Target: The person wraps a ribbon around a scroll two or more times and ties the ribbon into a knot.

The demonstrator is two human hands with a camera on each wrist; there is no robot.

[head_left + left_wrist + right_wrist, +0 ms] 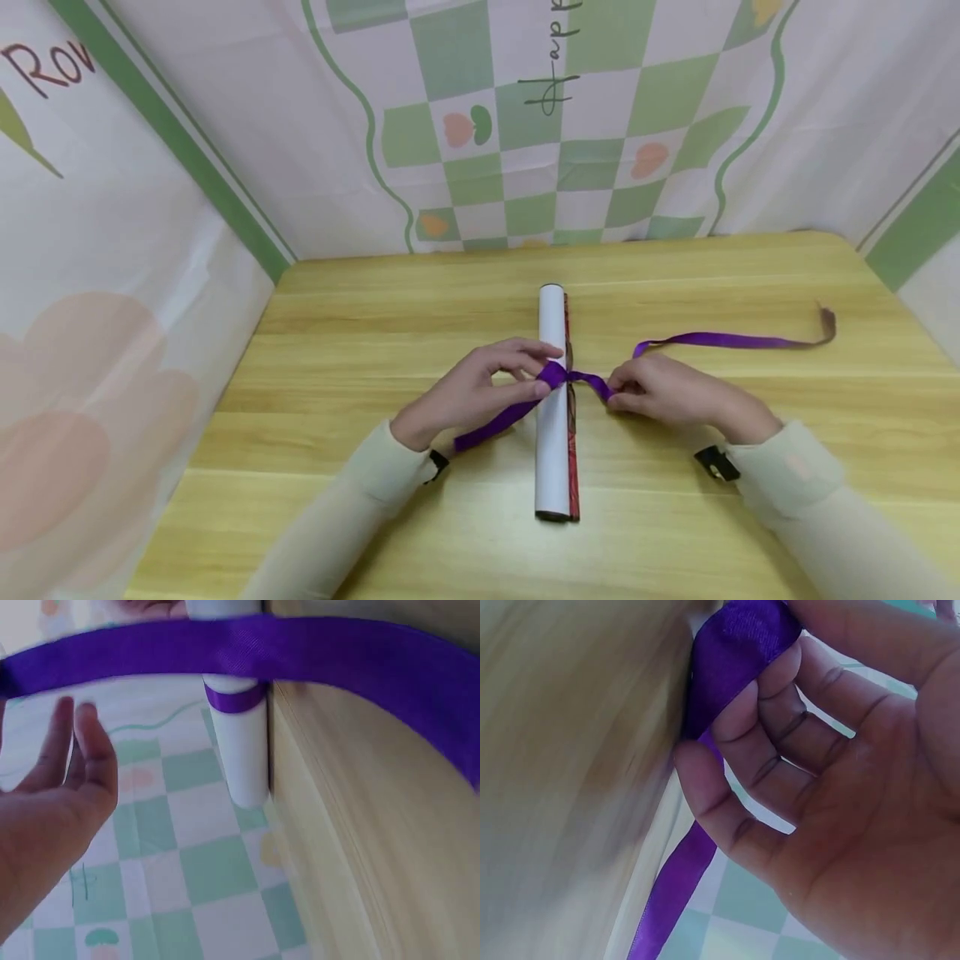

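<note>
A white roll (552, 467) with dark ends lies lengthwise on the table, a red patterned edge (573, 479) showing along its right side. Round its middle runs a purple ribbon (720, 340), with one loop flat against the roll in the left wrist view. My left hand (468, 387) is over the roll's left side and pinches the ribbon near the crossing, thumb tip on it, other fingers loosely extended. Just right of the roll, my right hand (671, 390) pinches the ribbon between thumb and curled fingers. In the right wrist view a ribbon fold (742, 656) covers the fingertips.
The wood-grain table (337, 333) carries the roll and ribbon. One ribbon tail stretches right to a curled end (827, 323); a shorter tail (487, 429) hangs toward the left forearm. A printed cloth (525, 183) with green checks stands behind the table, and another cloth (135, 292) borders the left.
</note>
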